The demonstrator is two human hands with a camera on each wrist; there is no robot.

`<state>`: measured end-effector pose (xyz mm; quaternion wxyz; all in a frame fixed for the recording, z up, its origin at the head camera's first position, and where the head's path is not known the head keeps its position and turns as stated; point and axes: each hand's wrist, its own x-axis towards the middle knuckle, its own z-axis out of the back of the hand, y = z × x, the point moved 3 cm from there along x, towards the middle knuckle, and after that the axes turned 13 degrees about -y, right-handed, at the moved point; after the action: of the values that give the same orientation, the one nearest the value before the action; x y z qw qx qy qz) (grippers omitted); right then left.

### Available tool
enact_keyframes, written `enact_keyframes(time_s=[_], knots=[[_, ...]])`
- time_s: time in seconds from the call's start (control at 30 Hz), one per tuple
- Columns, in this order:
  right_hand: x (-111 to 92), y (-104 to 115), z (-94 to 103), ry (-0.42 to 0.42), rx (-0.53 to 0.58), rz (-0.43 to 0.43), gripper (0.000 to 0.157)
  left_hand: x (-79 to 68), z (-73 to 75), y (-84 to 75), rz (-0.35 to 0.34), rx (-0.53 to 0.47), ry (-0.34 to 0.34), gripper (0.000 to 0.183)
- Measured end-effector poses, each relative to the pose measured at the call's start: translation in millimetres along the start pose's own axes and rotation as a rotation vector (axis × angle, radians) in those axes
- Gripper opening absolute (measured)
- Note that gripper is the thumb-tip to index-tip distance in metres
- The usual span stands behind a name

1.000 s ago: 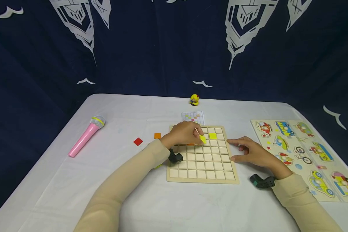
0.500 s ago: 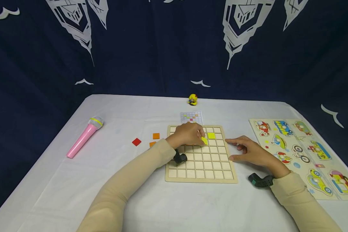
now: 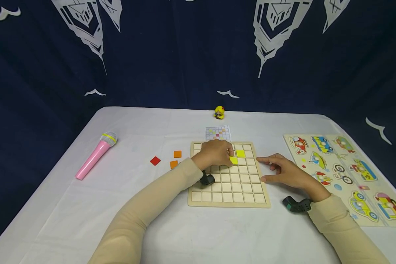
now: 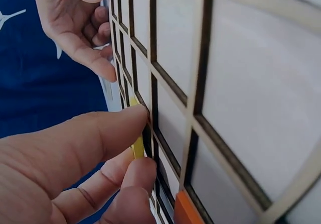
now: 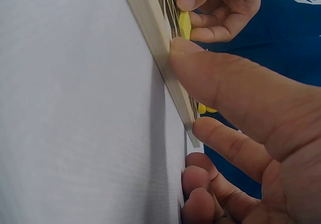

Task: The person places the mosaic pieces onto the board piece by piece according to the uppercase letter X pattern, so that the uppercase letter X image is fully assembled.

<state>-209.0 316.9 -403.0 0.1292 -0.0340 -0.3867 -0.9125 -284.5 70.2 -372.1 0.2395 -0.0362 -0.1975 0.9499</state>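
My left hand point(image 3: 216, 152) pinches a yellow square tile point(image 3: 233, 160) between thumb and fingers, over a cell of the wooden grid board point(image 3: 229, 204). In the left wrist view the tile point(image 4: 138, 147) stands at the cell's edge, partly covered by the fingertips. A second yellow tile point(image 3: 240, 153) lies in a cell up and to the right of it. An orange tile point(image 4: 184, 209) sits in the board near the left fingers, hidden by the hand in the head view. My right hand point(image 3: 283, 172) touches the board's right edge with thumb and index fingertips, the other fingers loosely curled.
Left of the board lie a red tile point(image 3: 155, 161) and several orange tiles point(image 3: 177, 154). Behind it are a printed grid card point(image 3: 217, 132) and a small yellow figurine point(image 3: 219, 112). A pink toy microphone point(image 3: 94, 158) lies far left, a picture puzzle board point(image 3: 341, 183) far right.
My left hand has moved slightly right, and the yellow tile has gone from tilted to lying nearly flat over its cell. The right hand stays at the board's edge.
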Motion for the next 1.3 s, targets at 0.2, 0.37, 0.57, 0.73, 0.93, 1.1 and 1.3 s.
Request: enact_keyframes(time_s=[0.2,0.37,0.57,0.73,0.93,1.1,1.3], knots=[[1.1,1.0,-0.2,-0.002,0.005,0.011,0.068,-0.8,1.0,1.0,0.004,0.001,0.014,0.028],[1.9,2.6,-0.6,0.003,0.006,0.01,0.067,-5.4,3.8,6.9,-0.003,-0.019,-0.003,0.032],[3.4,2.7,-1.0,0.005,-0.003,0.007,0.068,-22.0,13.8,21.7,-0.046,-0.078,-0.084,0.03],[2.3,1.6,-0.9,0.008,-0.013,0.014,0.069,-38.0,24.3,36.4,-0.053,-0.144,-0.147,0.032],[0.4,1.1,-0.4,0.005,-0.008,-0.001,0.069,-56.1,39.7,55.4,-0.112,-0.221,-0.213,0.034],[-0.7,0.6,-0.2,-0.002,0.0,0.003,0.068,-70.6,53.2,76.2,-0.163,-0.345,-0.176,0.036],[-0.3,0.7,-0.7,-0.009,0.013,0.031,0.068,-81.2,66.2,107.0,-0.143,-0.442,-0.137,0.038]])
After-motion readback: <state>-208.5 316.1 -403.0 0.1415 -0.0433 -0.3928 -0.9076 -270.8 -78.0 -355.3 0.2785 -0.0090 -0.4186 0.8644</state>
